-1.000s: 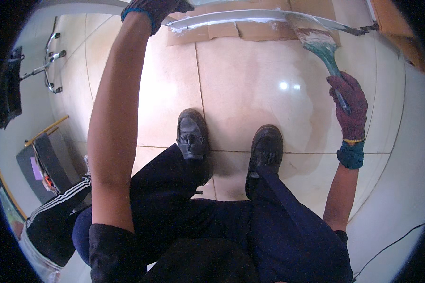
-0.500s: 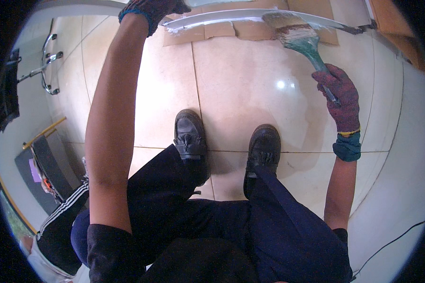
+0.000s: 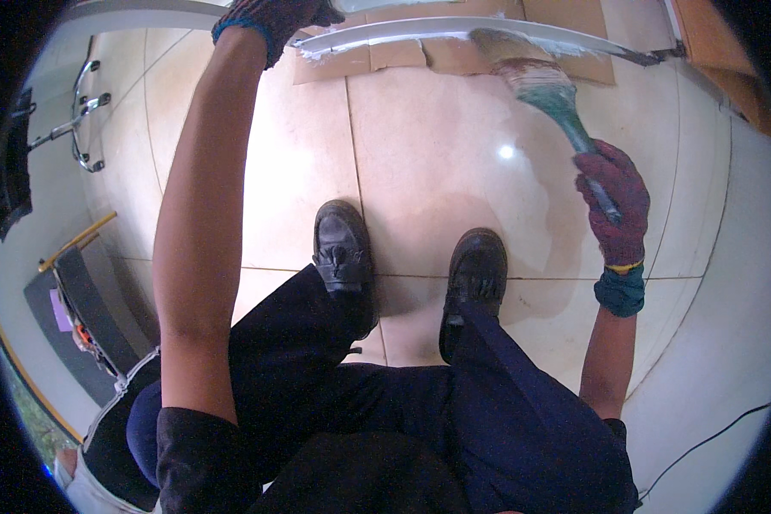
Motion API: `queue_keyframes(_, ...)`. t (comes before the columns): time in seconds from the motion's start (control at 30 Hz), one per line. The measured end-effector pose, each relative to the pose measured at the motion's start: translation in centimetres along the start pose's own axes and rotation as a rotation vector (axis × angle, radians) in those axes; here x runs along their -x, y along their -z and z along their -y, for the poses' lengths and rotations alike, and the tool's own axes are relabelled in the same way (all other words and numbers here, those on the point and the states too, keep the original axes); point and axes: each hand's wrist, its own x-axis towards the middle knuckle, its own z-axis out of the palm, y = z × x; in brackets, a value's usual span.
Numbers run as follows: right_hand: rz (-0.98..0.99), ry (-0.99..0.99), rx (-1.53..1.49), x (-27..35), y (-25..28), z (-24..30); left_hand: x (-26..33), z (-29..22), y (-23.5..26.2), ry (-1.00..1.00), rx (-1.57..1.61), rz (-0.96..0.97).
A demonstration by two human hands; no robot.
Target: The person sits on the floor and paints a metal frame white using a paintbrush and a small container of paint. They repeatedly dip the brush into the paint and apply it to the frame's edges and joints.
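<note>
My right hand (image 3: 615, 204), in a dark red knitted glove with a teal cuff, is closed around the handle of a wide paintbrush (image 3: 550, 96). The brush is green, with pale paint smeared above its bristles. Its bristle end overlaps a long white bar (image 3: 385, 32) that lies across the top of the view. My left hand (image 3: 284, 19), gloved alike, is by the bar's left end with its fingers curled. The top edge and the glove hide what those fingers grip.
Brown cardboard (image 3: 454, 56) with white paint marks lies under the bar on the tiled floor (image 3: 437, 154). My black shoes (image 3: 343, 244) stand apart below. A metal chair base (image 3: 84, 116), a grey board (image 3: 64, 317) and another person's dark trouser leg (image 3: 124, 445) are at left. An orange-brown panel (image 3: 720, 51) is upper right.
My right hand has drawn slightly down toward me, and the brush has shifted a little with it. The other person's leg at left has moved lower. My left hand has hardly moved.
</note>
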Motion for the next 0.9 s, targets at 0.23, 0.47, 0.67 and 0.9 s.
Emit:
queue_keyframes(0.23, -0.646, -0.507, -0.990, 2.2, -2.3, -0.7, -1.0, 1.1, 0.2, -0.014, 0.045, 0.029)
queue_keyframes(0.47, -0.705, -0.569, -1.103, 2.4, -2.0, -0.3, -1.0, 0.2, -0.6, 0.009, 0.076, 0.028)
queue_keyframes(0.67, -0.750, -0.630, -1.235, 0.6, -2.5, 1.8, -1.3, -0.6, 0.2, -0.010, 0.083, 0.027)
queue_keyframes(0.9, -0.330, -0.797, -0.777, 0.6, -2.2, 3.0, -1.8, -0.1, -0.5, 0.011, 0.105, 0.029)
